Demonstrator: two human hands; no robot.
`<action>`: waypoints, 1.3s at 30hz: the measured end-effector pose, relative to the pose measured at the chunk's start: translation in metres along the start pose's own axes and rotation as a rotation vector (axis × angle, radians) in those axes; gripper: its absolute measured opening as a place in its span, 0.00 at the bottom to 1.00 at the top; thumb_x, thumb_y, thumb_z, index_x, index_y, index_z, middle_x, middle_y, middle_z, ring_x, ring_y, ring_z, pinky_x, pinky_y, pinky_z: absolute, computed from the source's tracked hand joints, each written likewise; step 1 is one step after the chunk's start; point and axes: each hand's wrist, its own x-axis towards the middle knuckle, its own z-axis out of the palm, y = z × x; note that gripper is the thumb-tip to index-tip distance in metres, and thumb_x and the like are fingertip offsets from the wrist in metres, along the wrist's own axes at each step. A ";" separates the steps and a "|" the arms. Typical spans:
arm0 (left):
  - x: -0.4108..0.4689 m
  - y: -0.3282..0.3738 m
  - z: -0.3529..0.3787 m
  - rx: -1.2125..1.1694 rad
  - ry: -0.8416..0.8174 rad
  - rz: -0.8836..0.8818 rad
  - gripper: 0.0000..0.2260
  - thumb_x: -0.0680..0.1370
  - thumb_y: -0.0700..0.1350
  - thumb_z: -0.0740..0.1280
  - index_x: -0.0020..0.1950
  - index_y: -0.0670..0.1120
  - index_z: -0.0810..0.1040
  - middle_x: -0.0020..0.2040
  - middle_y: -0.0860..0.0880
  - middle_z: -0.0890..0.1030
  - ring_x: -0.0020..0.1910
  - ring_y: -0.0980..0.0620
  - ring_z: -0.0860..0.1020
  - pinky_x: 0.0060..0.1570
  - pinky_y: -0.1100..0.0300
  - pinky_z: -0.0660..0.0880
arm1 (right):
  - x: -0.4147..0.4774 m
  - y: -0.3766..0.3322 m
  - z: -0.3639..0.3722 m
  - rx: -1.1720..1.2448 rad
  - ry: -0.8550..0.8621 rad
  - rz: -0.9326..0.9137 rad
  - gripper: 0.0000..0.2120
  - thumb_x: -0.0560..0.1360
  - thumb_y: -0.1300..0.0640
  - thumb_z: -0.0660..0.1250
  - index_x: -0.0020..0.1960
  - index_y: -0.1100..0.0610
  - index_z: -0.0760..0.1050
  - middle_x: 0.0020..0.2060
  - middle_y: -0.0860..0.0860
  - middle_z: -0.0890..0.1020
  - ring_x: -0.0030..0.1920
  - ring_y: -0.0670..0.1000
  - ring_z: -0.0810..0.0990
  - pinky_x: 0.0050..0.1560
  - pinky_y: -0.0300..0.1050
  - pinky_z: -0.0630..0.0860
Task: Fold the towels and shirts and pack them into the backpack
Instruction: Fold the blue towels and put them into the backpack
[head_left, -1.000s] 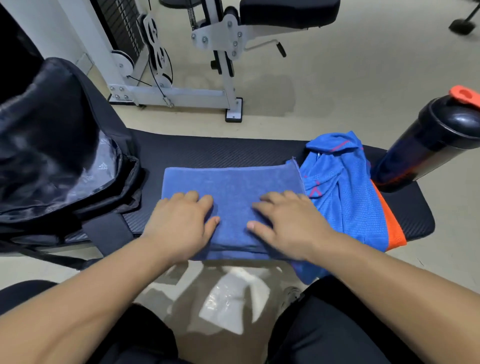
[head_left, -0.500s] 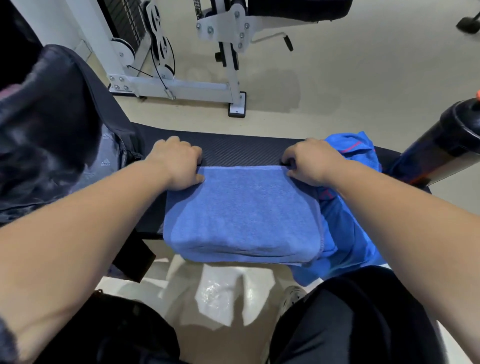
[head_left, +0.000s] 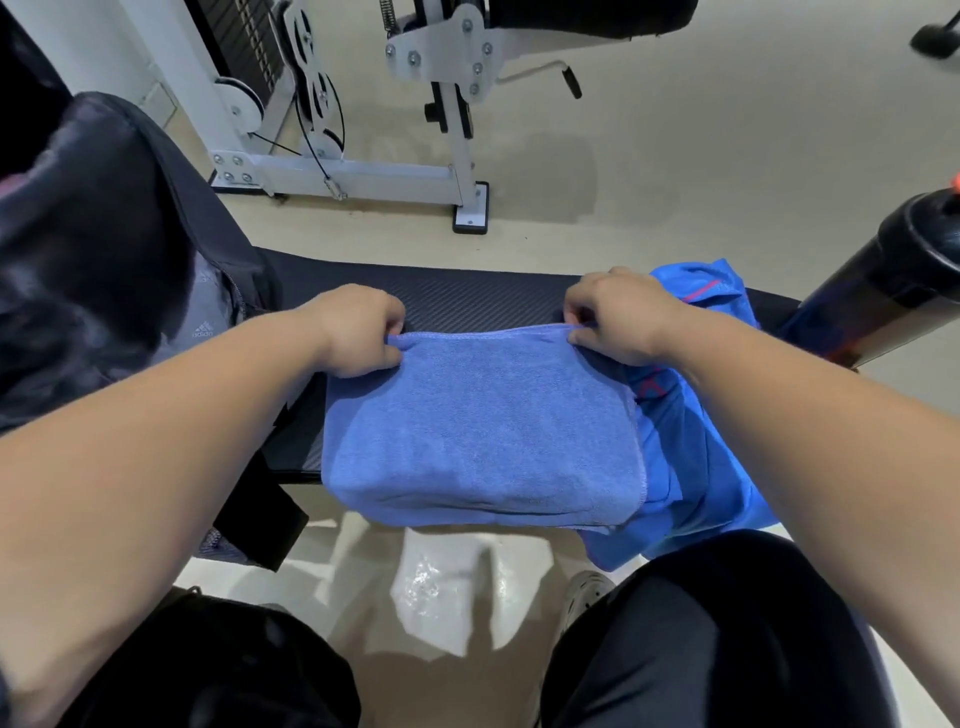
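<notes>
Grip of left hand and right hand closed, pinching far corners of a folded blue terry towel on a black padded bench.

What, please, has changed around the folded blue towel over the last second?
The left grip and right grip moved from pressing the near half of the folded blue terry towel to pinching its far corners. The bright blue mesh shirt, black backpack and black shaker bottle stayed put.
</notes>
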 end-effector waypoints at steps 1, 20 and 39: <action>-0.001 -0.003 -0.002 -0.068 0.023 0.000 0.10 0.73 0.47 0.70 0.37 0.49 0.70 0.37 0.52 0.74 0.39 0.48 0.72 0.35 0.56 0.66 | -0.002 0.001 -0.002 0.127 0.048 0.011 0.08 0.74 0.45 0.69 0.41 0.45 0.73 0.43 0.43 0.78 0.49 0.54 0.75 0.57 0.53 0.75; 0.037 -0.014 -0.080 -0.041 0.574 -0.080 0.04 0.76 0.45 0.72 0.48 0.46 0.82 0.45 0.44 0.82 0.48 0.40 0.77 0.47 0.48 0.77 | 0.042 0.022 -0.069 0.211 0.485 0.215 0.04 0.75 0.57 0.69 0.44 0.49 0.74 0.42 0.49 0.79 0.47 0.57 0.76 0.47 0.50 0.75; -0.088 -0.012 0.054 0.120 0.447 0.144 0.06 0.69 0.41 0.76 0.39 0.46 0.80 0.36 0.47 0.76 0.37 0.40 0.78 0.33 0.51 0.76 | -0.100 -0.023 0.036 -0.004 0.233 -0.103 0.06 0.69 0.59 0.71 0.44 0.52 0.77 0.42 0.51 0.80 0.48 0.59 0.78 0.45 0.51 0.75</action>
